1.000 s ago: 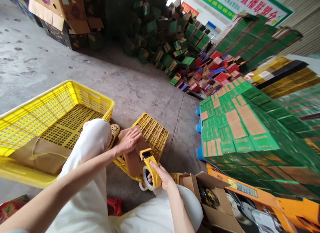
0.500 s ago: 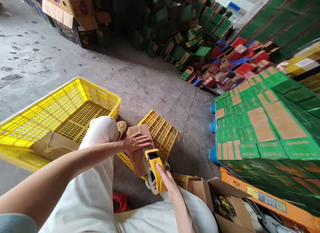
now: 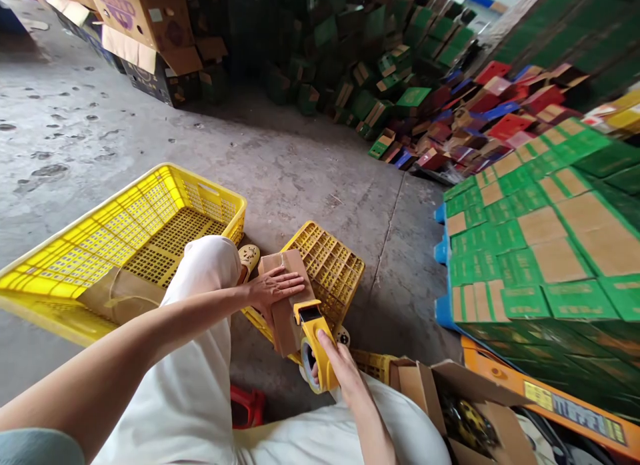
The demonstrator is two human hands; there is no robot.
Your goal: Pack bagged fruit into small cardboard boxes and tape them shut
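Note:
A small brown cardboard box [image 3: 286, 318] rests on an upturned yellow crate [image 3: 330, 268] between my knees. My left hand [image 3: 275, 292] lies across the top of the box, fingers stretched out flat and pressing on it. In my right hand [image 3: 337, 362] is a yellow tape dispenser [image 3: 323, 358], its handle gripped with the thumb along the top. The dispenser's front end touches the near right edge of the box. A roll of tape [image 3: 311, 365] shows in its side. Part of my right fingers is hidden behind the dispenser.
At left, a large yellow crate [image 3: 200, 192] holds a flat brown cardboard piece [image 3: 120, 295]. An open carton [image 3: 500, 418] stands at lower right, near an orange pallet jack [image 3: 505, 372]. Green boxes [image 3: 520, 272] are stacked on a blue pallet [image 3: 443, 312]. A red stool [image 3: 247, 405] shows below.
The view has shifted slightly, so the surroundings sit a little differently in it. Both hands keep their places, with the dispenser still at the box's edge.

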